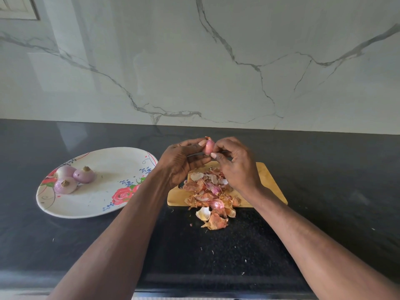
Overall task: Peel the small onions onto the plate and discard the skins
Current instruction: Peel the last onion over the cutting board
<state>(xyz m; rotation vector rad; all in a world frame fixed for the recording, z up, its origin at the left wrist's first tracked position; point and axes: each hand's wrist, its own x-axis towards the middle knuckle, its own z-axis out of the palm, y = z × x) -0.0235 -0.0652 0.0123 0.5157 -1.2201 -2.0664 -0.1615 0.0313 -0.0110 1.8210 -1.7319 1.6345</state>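
Backdrop: white marble wall (216, 61) with grey veins stood behind everything you worked on.
Counter: black speckled countertop (324, 169) ran the full width, with open room to your right and its front edge close to your body.
Plate: a flowered plate (104, 204) lay to your left, well apart from the board, with bare space beside three peeled onions (73, 179) clustered at its left end.
Board: a wooden cutting board (268, 180) sat ahead of you, its near edge overrun by scraps.
Skins: a heap of papery onion skins (211, 198) covered the board and spilled onto the counter; judged feather-light and brittle, likely to scatter if swept fast.
Left hand: your left hand (181, 163) gripped the onion, thumb pressed against its side.
Right hand: your right hand (236, 163) pinched at the onion's lower end; a thin knife seemed to lie between your hands, though that was unclear.
Onion: the small onion (209, 146) was raised above the board's far edge; judged light, firm, slippery once bare, best held round its middle.
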